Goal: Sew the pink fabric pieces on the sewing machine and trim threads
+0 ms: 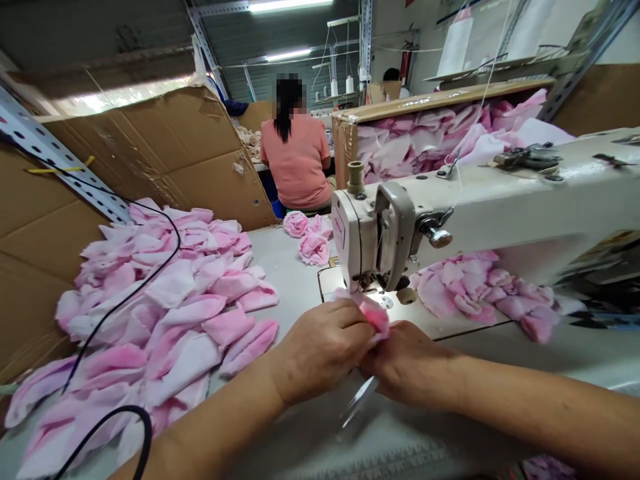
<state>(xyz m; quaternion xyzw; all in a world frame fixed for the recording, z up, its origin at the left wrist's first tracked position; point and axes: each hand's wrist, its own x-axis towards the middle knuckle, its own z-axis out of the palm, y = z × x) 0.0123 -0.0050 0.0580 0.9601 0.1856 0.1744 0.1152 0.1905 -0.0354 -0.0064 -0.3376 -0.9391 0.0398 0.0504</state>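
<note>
Just in front of the sewing machine (373,230), both my hands meet around a small bunched piece of pink fabric (375,315). My left hand (327,347) pinches it from the left with curled fingers. Against its lower right side, my right hand (410,363) is closed too, its fingertips partly hidden. A thin, shiny metal tool (359,402) sticks out below my right hand; blur hides its exact kind. Behind the fabric lies the lit needle plate (386,302). The needle itself I cannot make out.
A large heap of pink-white fabric pieces (175,307) covers the left side. Rolled fabric roses (313,248) lie beyond the machine head, with more pink fabric (460,287) under its arm. Black cable (135,293) crosses the heap. A person (297,160) sits ahead.
</note>
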